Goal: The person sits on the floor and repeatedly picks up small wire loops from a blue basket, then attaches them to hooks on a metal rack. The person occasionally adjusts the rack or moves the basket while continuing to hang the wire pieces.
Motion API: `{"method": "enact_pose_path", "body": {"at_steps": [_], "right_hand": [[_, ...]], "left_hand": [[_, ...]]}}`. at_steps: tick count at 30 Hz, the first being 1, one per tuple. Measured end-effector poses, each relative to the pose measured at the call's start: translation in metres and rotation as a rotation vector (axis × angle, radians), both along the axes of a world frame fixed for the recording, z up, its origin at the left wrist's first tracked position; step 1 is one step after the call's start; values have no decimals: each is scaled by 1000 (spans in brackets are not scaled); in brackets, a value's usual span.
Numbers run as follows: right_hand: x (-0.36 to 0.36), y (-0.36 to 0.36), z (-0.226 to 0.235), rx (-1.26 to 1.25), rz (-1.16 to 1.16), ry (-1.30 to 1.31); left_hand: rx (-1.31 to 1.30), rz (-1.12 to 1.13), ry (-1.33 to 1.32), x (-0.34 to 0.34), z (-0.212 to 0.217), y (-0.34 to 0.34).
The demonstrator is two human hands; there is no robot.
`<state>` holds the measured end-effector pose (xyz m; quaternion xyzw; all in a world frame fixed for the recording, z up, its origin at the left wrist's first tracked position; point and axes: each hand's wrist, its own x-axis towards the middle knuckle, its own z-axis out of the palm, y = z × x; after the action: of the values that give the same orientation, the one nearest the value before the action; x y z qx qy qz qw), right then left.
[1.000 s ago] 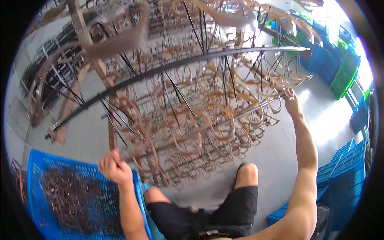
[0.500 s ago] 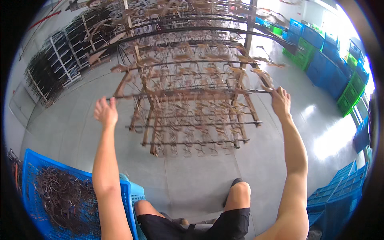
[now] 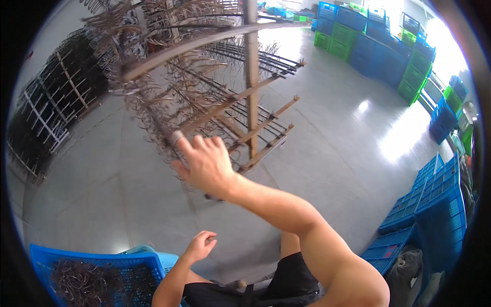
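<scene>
A tall rack (image 3: 251, 77) stands in front of me, with wooden uprights, dark crosswise rods and many thin curved hook-like pieces hanging from it. It is turned partly side-on, and its nearer left side is blurred. My right hand (image 3: 207, 166) reaches across to that side, fingers spread and thumb apart; it overlaps the rack, and whether it touches is unclear. Low in front of my lap, my left hand (image 3: 199, 248) has its fingers curled toward the thumb. A small dark spot shows at its fingertips, too small to name.
A blue plastic basket (image 3: 38, 258) with tangled dark curved pieces (image 3: 84, 281) stands at my lower left. Blue crates (image 3: 440, 199) are stacked at right, with blue and green crates (image 3: 342, 41) farther back. Another loaded rack (image 3: 59, 92) stands at the left wall.
The rack has swung from facing me to partly side-on. My right hand has moved left across it; my left hand has dropped from the rod's left end toward my lap. The view has shifted.
</scene>
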<state>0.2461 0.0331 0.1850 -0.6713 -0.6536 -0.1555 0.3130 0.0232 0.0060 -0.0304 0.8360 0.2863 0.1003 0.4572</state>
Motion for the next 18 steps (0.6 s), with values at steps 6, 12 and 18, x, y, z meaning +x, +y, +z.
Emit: {"method": "enact_pose_path", "body": {"at_steps": [6,12,18], "right_hand": [[10,-102,-24,-104,326,455],[98,-176,-50,-166,-80,729],[199,-219,-50,-212,-378,590]], "left_hand": [[-452,-157,-419,168,34,1],[-918,251,-739,338,96,19],[-1198,833,-1161,310,167,105]]}}
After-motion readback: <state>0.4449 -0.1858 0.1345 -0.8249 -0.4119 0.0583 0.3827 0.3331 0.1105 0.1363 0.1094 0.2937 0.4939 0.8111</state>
